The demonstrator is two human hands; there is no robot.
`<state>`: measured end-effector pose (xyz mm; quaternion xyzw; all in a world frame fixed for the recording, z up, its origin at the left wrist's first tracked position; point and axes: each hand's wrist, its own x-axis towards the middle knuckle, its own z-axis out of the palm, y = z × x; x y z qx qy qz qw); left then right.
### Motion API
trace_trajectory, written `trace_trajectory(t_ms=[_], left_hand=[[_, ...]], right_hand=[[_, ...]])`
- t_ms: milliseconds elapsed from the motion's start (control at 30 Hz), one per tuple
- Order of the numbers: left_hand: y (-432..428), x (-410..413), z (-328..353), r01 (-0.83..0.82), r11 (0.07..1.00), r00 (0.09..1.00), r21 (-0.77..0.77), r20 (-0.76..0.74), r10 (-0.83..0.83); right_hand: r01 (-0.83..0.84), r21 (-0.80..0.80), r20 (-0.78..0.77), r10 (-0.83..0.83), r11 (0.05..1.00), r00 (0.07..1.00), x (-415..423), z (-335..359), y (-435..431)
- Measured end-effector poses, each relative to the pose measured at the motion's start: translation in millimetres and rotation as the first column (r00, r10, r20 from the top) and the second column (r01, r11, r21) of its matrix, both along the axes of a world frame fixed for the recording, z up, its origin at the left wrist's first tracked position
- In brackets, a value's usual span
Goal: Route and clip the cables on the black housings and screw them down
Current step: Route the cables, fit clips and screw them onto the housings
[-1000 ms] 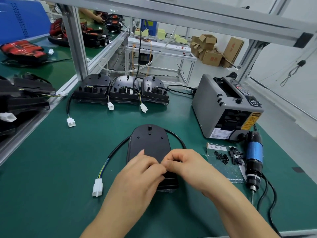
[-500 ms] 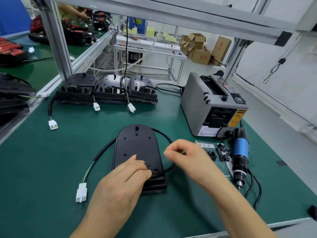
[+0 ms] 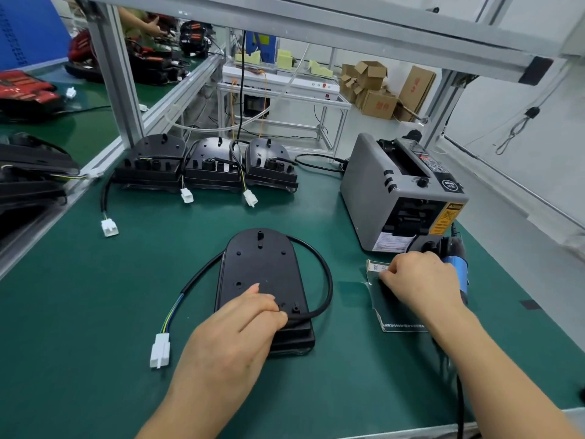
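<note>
We see a green-topped table [image 3: 95, 312] that carries everything. At its far right stands a grey tape dispenser [image 3: 373, 191]. Along the back edge three black housings [image 3: 212, 166] sit side by side, their short leads and white plugs hanging forward onto the mat.

The black housing [image 3: 259, 267] being worked on lies flat near the middle of the table, rounded end away from us. Its black cable [image 3: 327, 280] leaves the far right corner, loops out to the right on the mat and comes back in across the near end of the housing. A second stretch runs off the left side.

The left hand [image 3: 234, 331] rests on the near end of the housing. Its fingers are laid out rather than closed, and the fingertips press the cable down beside a small post.

The right hand [image 3: 421, 280] is well apart from it, down on a clear plastic packet [image 3: 399, 315]. Its fingers are bent towards the packet, and we cannot tell whether they hold anything.

Just behind that hand lies a blue electric screwdriver [image 3: 456, 264]. The left stretch of cable ends in coloured wires and a white connector [image 3: 160, 350] lying on the mat.
</note>
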<state>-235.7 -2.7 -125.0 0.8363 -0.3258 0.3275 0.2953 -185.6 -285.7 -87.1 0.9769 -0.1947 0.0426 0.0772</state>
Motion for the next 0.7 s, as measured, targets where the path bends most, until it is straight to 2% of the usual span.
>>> trace_trajectory(t_ms=[100, 167, 233, 300, 333, 367, 400, 467, 500, 567, 700], left_hand=[[-0.3, 0.1, 0.7, 0.002, 1.000, 1.000, 0.000, 0.003, -0.002], [-0.3, 0.0, 1.0, 0.003, 1.000, 1.000, -0.001, 0.006, -0.003], [-0.2, -0.1, 0.8, 0.003, 1.000, 1.000, -0.001, 0.005, -0.003], [-0.3, -0.5, 0.9, -0.003, 1.000, 1.000, 0.004, -0.007, 0.003], [-0.4, -0.4, 1.0, -0.010, 1.000, 1.000, 0.010, -0.009, 0.010], [-0.5, -0.2, 1.0, -0.019, 1.000, 1.000, 0.014, -0.009, 0.019], [-0.7, -0.2, 0.8, -0.027, 0.999, 1.000, 0.016, -0.011, 0.027], [-1.3, 0.0, 0.3, -0.028, 1.000, 0.999, 0.003, -0.016, 0.029], [-1.2, 0.1, 0.1, -0.026, 1.000, 1.000, -0.012, -0.016, 0.026], [-1.0, 0.2, 0.0, -0.025, 0.999, 1.000, -0.033, -0.013, 0.025], [-1.6, -0.3, 0.6, -0.028, 0.999, 0.999, -0.033, -0.018, 0.028]], right_hand=[[0.006, -0.042, -0.029, -0.007, 0.999, 1.000, 5.5, -1.6, -0.2], [0.010, -0.016, -0.042, -0.010, 1.000, 0.999, 7.9, -1.8, -0.4], [0.003, 0.033, -0.052, -0.002, 0.999, 0.999, 7.2, 0.7, 0.1], [-0.049, 0.178, 0.033, 0.044, 0.983, 0.998, 3.1, 8.6, 3.2], [-0.104, 0.334, 0.125, 0.066, 0.937, 0.990, -1.0, 13.5, 7.8], [-0.179, 0.521, 0.223, 0.069, 0.835, 0.972, -6.6, 18.3, 16.4], [-0.263, 0.688, 0.307, 0.058, 0.677, 0.950, -14.1, 23.4, 29.5], [-0.401, 0.846, 0.406, 0.064, 0.350, 0.912, -31.0, 28.8, 61.3], [-0.437, 0.866, 0.427, 0.094, 0.243, 0.899, -38.7, 28.5, 76.5], [-0.457, 0.877, 0.433, 0.168, 0.149, 0.886, -49.0, 25.0, 100.5], [-0.478, 0.858, 0.428, 0.251, 0.189, 0.868, -52.3, 17.8, 115.1]])
